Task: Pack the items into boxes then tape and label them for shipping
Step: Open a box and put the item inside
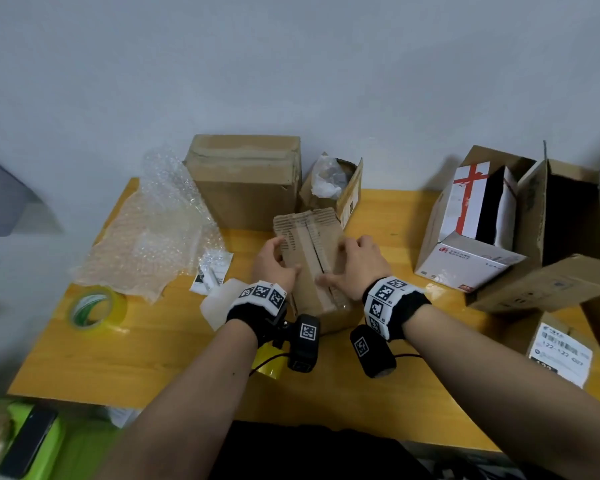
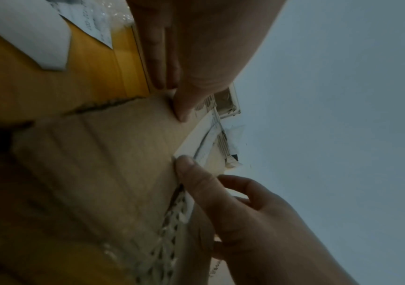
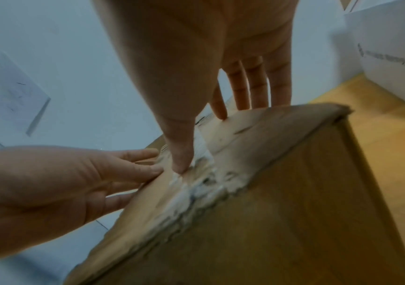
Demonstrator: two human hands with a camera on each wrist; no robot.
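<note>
A small worn cardboard box [image 1: 309, 258] stands at the middle of the yellow table [image 1: 153, 358], its top flaps folded down to a centre seam. My left hand [image 1: 274, 261] lies along the box's left side, fingers straight, thumb pressing the top. My right hand [image 1: 357, 261] covers the right flap, fingers stretched across it, thumb by the seam. In the left wrist view the left hand [image 2: 196, 48] and the right hand [image 2: 245, 212] press the box [image 2: 111, 154]. From the right wrist, the right hand [image 3: 196, 57] and left hand [image 3: 50, 183] flank the torn seam of the box [image 3: 269, 212].
A green-printed tape roll [image 1: 96, 308] and bubble wrap [image 1: 153, 230] lie at the left. A large closed carton [image 1: 246, 181] and a small stuffed box [image 1: 333, 183] stand behind. A white box [image 1: 471, 220], an open brown carton [image 1: 565, 230] and a labelled box [image 1: 561, 351] crowd the right.
</note>
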